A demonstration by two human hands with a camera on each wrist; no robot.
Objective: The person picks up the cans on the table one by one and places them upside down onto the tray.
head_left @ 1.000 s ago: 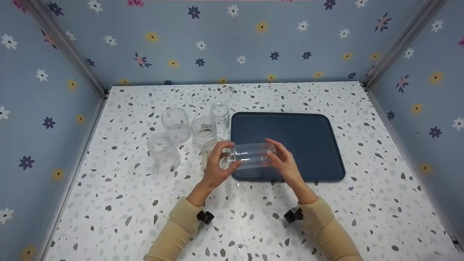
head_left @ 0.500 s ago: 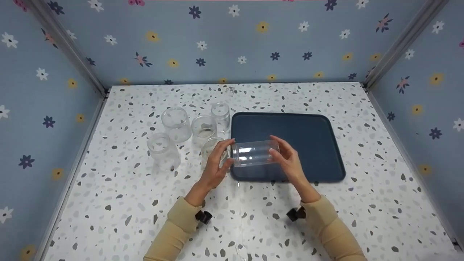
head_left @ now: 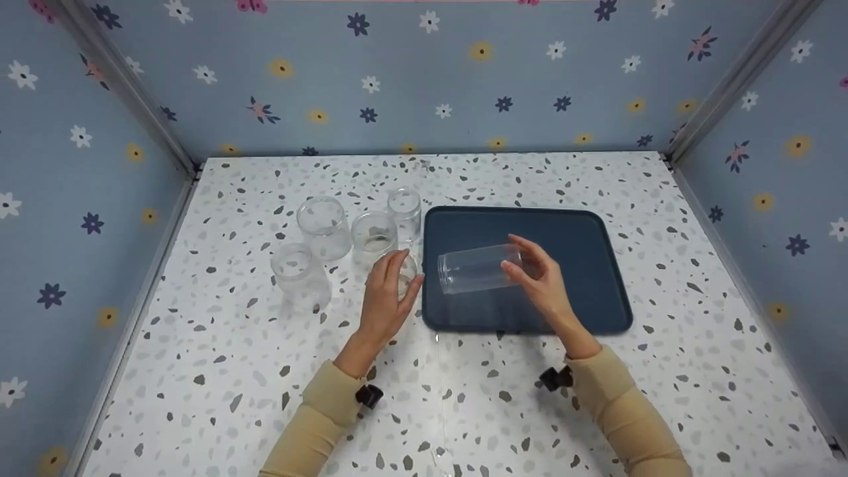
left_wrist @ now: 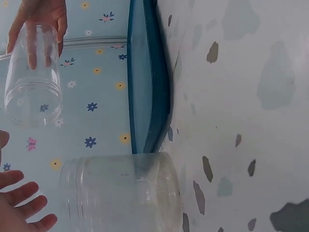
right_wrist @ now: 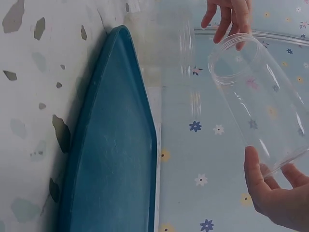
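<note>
My right hand (head_left: 548,286) grips a clear jar (head_left: 478,268) by its base end, thumb on the near side. The jar lies tilted sideways above the dark blue tray (head_left: 556,318), its threaded mouth facing left. In the right wrist view, the same jar (right_wrist: 268,101) shows nothing inside. My left hand (head_left: 385,291) is off that jar, over another clear jar (head_left: 408,273) that stands at the tray's left edge. The left wrist view shows this hand (left_wrist: 21,208) with its fingers spread, above the standing jar (left_wrist: 120,193).
More clear jars stand on the speckled table (head_left: 218,371) left of the tray: a wide one (head_left: 324,228), a short one (head_left: 374,238), a small one (head_left: 405,215) and a tall one (head_left: 299,278). Flower-patterned walls (head_left: 424,79) enclose the back and sides.
My left hand has let go of the held jar's mouth end and moved left. My right hand has carried the jar right and slightly away from me, over the tray.
</note>
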